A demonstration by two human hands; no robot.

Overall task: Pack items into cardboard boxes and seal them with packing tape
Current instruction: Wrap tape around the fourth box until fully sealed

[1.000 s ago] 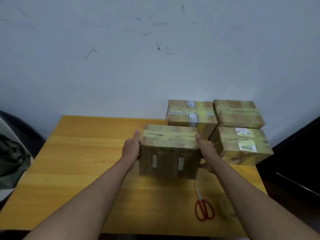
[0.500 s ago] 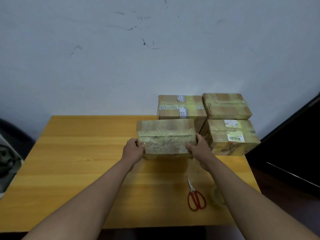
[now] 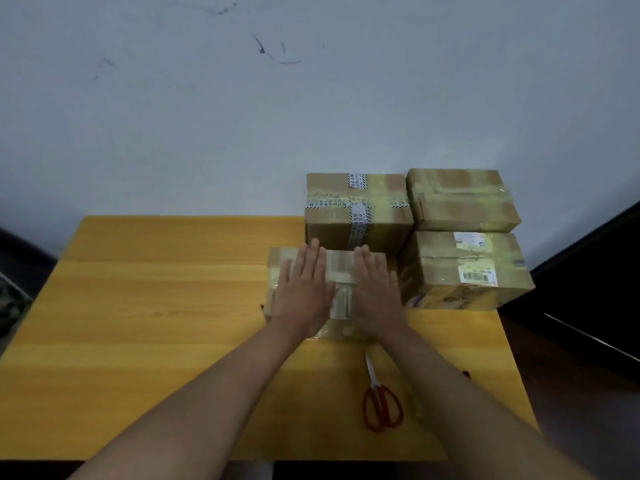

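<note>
Nearest the camera, behind both wrists, the red-handled scissors lie on the yellow wooden table, blades pointing up toward the heel of the right hand. A faint clear ring beside the handles, under the right forearm, may be the packing tape, but it is too dim to tell.

Both hands lie palm-down on the top of the taped box, which sits on the table directly under the palms. The left hand has its fingers straight and only slightly spread, holding nothing; the right hand lies the same way, flat and pressing, not curled round any edge. A strip of the box's taped top shows in the gap between the two hands.

Just past the fingertips stands the printed-tape box, its front face close to the near box's far edge. Off the right hand's outer side sits the labelled box, with the upper box stacked beyond it against the wall.

As I judge it, the step is smoothing the seal. Pressing too hard in the middle could bow the flaps and lift the tape at the ends; a forward shove could slide the box into the one beyond the fingertips; a backward sweep of the right wrist could knock the scissors off the table
</note>
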